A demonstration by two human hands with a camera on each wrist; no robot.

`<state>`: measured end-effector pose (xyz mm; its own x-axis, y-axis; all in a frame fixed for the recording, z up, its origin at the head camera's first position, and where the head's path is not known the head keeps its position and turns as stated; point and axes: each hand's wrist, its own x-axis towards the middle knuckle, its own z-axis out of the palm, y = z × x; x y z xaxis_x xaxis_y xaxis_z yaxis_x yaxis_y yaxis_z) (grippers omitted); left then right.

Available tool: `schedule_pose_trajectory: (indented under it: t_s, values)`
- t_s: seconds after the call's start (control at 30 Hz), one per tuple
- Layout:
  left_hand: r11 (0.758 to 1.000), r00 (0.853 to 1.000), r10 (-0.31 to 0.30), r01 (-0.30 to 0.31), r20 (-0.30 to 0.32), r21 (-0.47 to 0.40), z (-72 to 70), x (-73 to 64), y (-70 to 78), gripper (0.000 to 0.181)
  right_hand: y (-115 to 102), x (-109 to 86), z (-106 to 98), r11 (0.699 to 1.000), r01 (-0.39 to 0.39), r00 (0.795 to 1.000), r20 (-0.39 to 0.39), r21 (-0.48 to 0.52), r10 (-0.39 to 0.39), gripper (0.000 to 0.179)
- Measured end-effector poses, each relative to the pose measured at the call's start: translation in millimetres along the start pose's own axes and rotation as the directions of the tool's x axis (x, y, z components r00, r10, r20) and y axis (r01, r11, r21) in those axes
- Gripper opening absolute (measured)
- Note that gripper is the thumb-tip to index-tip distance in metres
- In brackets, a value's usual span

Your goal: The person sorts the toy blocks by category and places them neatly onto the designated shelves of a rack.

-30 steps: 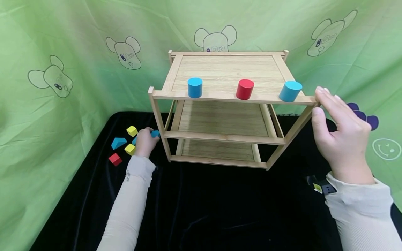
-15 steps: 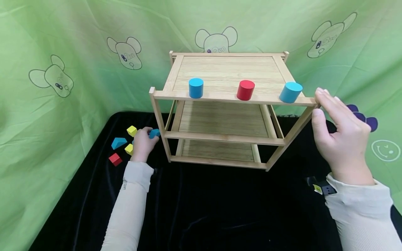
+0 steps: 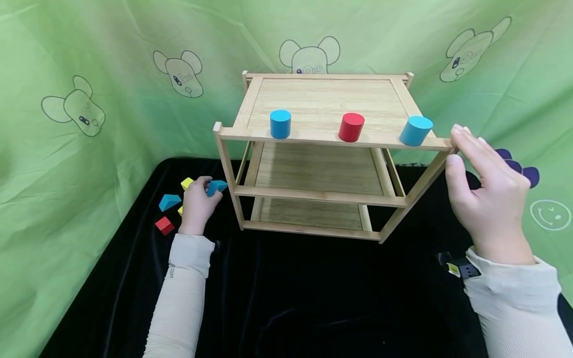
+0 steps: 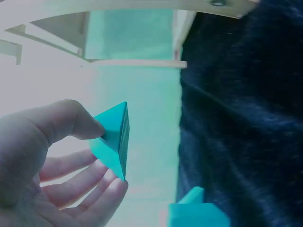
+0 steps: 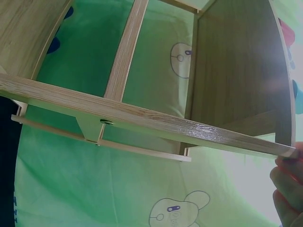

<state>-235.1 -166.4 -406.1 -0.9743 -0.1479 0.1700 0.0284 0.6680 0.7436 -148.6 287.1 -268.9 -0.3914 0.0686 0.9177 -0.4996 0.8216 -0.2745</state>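
Note:
My left hand [image 3: 198, 206] pinches a blue triangular block [image 3: 217, 187] between thumb and fingers, to the left of the shelf's front left leg. The left wrist view shows the thumb against one face of this block [image 4: 113, 135]. My right hand [image 3: 490, 191] grips the top front right corner of a three-tier wooden shelf [image 3: 331, 94]. The right wrist view shows the right hand's fingers [image 5: 289, 187] at the end of the post. Along the shelf's top front edge stand a blue cylinder [image 3: 280, 124], a red cylinder [image 3: 351, 127] and another blue cylinder [image 3: 416, 131].
Left of the shelf, on black cloth [image 3: 286, 298], lie a blue triangular block [image 3: 169, 202], a red block [image 3: 164, 225] and a yellow block [image 3: 186, 183]. A second yellow block [image 3: 180, 211] is mostly hidden by the left hand. A green printed curtain [image 3: 125, 109] surrounds the area.
My left hand has drawn slightly back and left with the blue triangular block, which now shows more fully. My right hand stays at the shelf corner.

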Motion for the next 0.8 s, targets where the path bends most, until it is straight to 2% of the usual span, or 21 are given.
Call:
schedule_pose_trajectory:
  t_s: [0.1,0.47,0.8]
  values:
    - [1.0,1.0,0.005,-0.005,-0.012,-0.012,-4.2,-0.2,2.9,0.048,0.2,-0.1,0.2,1.0,-0.002,1.0,-0.001,0.004,0.002,0.036]
    - [0.996,0.994,0.084,-0.084,-0.077,0.005,-15.8,-4.7,12.4,0.045,-0.5,0.2,1.6,1.0,-0.005,1.0,-0.014,0.006,0.005,0.035]
    - [0.993,0.991,0.12,-0.119,-0.062,0.011,-28.1,-6.1,15.9,0.044,-1.5,0.2,2.3,1.0,-0.009,1.0,-0.014,0.01,0.01,0.035]
